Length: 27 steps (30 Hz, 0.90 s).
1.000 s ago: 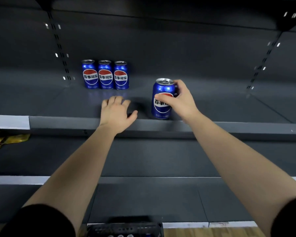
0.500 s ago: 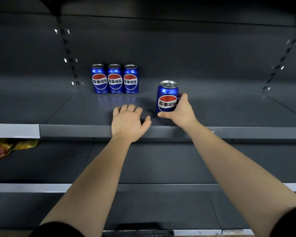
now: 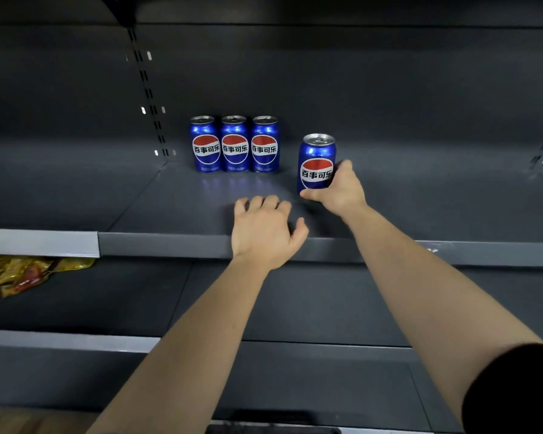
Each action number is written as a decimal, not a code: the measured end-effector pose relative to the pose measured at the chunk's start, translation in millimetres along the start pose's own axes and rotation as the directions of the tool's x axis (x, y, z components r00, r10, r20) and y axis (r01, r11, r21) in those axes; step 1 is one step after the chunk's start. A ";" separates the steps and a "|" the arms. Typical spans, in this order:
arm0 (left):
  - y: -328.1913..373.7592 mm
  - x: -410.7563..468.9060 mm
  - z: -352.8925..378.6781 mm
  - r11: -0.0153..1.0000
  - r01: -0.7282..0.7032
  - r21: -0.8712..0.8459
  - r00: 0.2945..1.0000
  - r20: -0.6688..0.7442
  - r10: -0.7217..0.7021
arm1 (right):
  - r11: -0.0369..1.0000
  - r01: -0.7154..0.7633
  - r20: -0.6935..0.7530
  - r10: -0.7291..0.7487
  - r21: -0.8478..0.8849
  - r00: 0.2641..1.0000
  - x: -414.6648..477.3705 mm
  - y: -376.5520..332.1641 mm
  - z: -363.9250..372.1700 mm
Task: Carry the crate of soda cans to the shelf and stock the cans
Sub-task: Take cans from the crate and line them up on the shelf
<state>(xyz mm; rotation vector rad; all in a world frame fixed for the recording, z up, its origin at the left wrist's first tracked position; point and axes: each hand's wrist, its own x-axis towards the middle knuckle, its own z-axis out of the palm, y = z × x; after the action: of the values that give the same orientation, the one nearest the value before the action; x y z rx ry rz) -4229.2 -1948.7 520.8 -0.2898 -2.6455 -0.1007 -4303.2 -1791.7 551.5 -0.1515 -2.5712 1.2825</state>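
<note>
**Soda can pushed deeper onto the shelf**

Soda can first: the blue aluminium soda can (image 3: pixel 316 164) with the red-white-blue roundel stands upright in the right hand (image 3: pixel 339 189), thumb curled round its base and fingers wrapped behind its right side. A second ago it hung near the front lip with the thumb across the label. Now it sits further in, roughly midway across the floor of the dark grey metal shelf (image 3: pixel 436 208). Its bottom rim is hidden by the thumb, so whether it rests on the floor or hangs just above it cannot be told.

The left hand (image 3: pixel 265 230) lies palm down as before, fingers relaxed and holding nothing, just behind the shelf's front lip (image 3: pixel 170 244).

Three matching blue cans (image 3: pixel 234 144) stand side by side against the back wall, labels forward, near the slotted black upright (image 3: pixel 148 98). The held can is to their right and nearer the front — a clear strip of floor separates it from the nearest one. To its right the floor runs bare to the far side. Below left, crumpled yellow snack packets (image 3: pixel 22 274) lie on the next tier.
</note>
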 end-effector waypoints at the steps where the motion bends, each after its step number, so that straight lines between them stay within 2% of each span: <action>1: -0.3 0.1 0.4 1.000 0.002 -0.001 1.000 -0.002 -0.002 | 1.000 -0.005 0.005 0.005 -0.021 1.000 4.8 -2.8 2.8; 7: -1.0 0.0 1.9 0.999 0.022 -0.029 0.999 -0.044 -0.023 | 0.985 -0.035 -0.015 0.033 -0.167 0.999 28.0 -16.4 16.1; 27: 0.3 1.1 2.2 0.996 0.055 -0.076 0.995 -0.076 -0.061 | 0.989 -0.021 -0.089 0.008 -0.149 0.996 76.3 -18.6 56.7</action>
<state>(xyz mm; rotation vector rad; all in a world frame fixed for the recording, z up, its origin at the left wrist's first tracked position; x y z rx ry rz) -4231.1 -1947.9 519.4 -0.2286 -2.5764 -0.2246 -4391.9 -1830.6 548.1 -0.2508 -2.5940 1.0615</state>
